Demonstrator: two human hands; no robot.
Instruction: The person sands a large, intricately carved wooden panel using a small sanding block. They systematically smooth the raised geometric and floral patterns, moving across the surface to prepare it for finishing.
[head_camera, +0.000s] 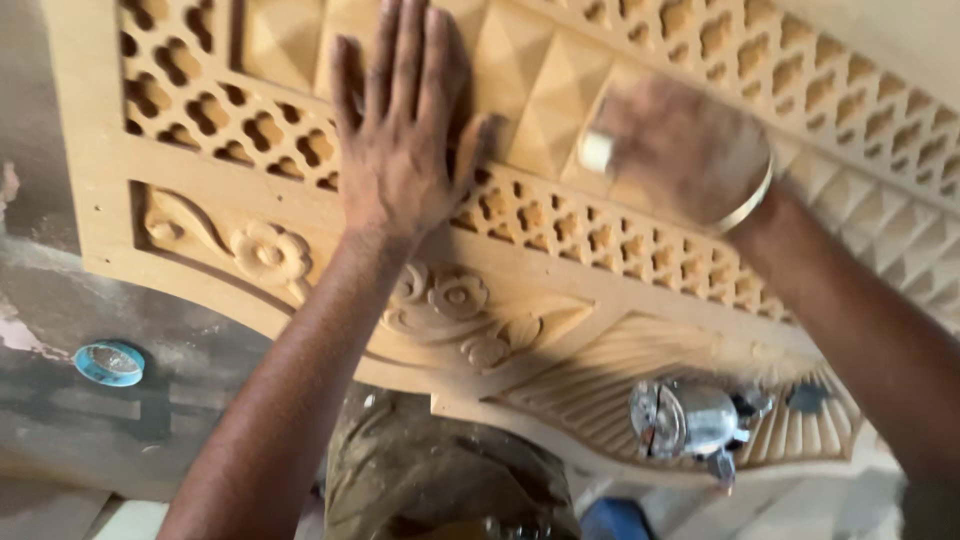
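A large carved wooden panel (560, 270) fills the view, with lattice cut-outs, pyramid-shaped reliefs and flower carvings. My left hand (400, 130) lies flat on it, fingers spread, over the lattice and the pyramid reliefs. My right hand (680, 145) is blurred with motion over the pyramid reliefs to the right; a small pale piece (597, 150) shows at its fingers, and what it is cannot be told. A light bangle (752, 200) sits on the right wrist.
A silver metal tool (695, 420) rests on the fan-shaped carving at the panel's lower right. A round blue lid (110, 362) lies on the grey dusty floor at the left. Dusty trouser cloth (440, 480) shows below the panel.
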